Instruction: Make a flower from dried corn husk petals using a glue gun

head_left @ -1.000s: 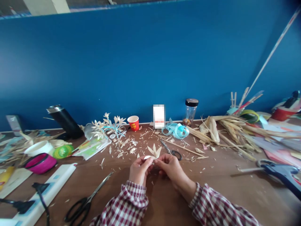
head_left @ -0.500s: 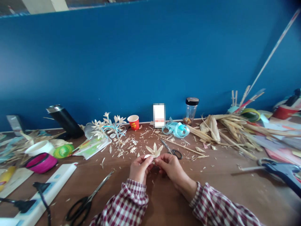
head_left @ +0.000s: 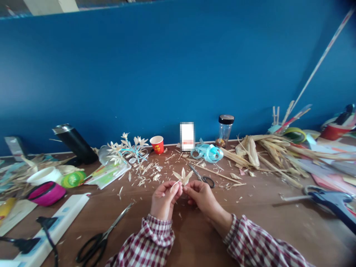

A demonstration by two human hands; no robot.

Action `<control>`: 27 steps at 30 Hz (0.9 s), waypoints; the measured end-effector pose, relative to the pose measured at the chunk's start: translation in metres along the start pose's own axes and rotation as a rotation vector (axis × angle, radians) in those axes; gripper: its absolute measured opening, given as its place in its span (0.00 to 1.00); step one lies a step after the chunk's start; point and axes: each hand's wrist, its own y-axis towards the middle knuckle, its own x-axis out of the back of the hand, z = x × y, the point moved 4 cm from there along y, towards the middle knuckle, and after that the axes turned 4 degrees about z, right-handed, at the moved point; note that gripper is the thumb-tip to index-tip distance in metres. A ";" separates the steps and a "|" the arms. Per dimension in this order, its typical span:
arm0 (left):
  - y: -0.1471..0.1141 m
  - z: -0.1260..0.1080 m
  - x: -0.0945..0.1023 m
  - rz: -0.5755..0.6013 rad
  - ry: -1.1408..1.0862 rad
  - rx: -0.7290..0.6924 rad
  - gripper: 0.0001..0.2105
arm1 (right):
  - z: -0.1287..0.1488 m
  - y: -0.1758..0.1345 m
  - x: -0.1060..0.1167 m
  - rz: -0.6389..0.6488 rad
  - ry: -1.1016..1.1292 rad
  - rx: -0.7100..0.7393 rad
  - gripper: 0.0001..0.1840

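A pale corn husk flower (head_left: 183, 175) with pointed petals stands upright between my hands, just above the brown table. My left hand (head_left: 165, 197) pinches a pale petal strip at the flower's left side, its edge towards me. With thumb and finger, my right hand (head_left: 202, 197) grips the flower near its base; the fingers hide the base itself. Small scissors (head_left: 204, 177) lie just beyond my right hand. Larger black-handled scissors (head_left: 101, 239) rest on the table to the left of my left sleeve.
Husk scraps (head_left: 151, 168) litter the table beyond my hands. Finished husk flowers (head_left: 126, 148), a red paper cup (head_left: 157, 144), blue ribbon (head_left: 208, 152) and a jar (head_left: 224, 131) stand along the blue partition. A glue gun (head_left: 328, 202) lies right, a power strip (head_left: 59, 215) left.
The pale strip in my left hand has turned from lying broad and flat to edge-on, closer against the flower. My right hand keeps its grip. The view has shifted slightly.
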 end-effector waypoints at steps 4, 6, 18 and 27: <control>-0.001 -0.002 -0.001 0.042 -0.017 -0.027 0.14 | -0.001 0.001 0.000 0.013 0.002 0.006 0.20; -0.002 -0.003 -0.001 0.054 -0.022 -0.020 0.14 | -0.002 0.002 0.000 0.017 0.004 0.015 0.20; 0.009 0.004 0.015 -0.143 0.067 0.083 0.19 | -0.004 0.000 -0.001 -0.009 0.028 -0.013 0.19; 0.008 0.005 0.016 -0.161 0.083 0.106 0.09 | -0.003 0.000 -0.001 -0.005 0.027 -0.014 0.20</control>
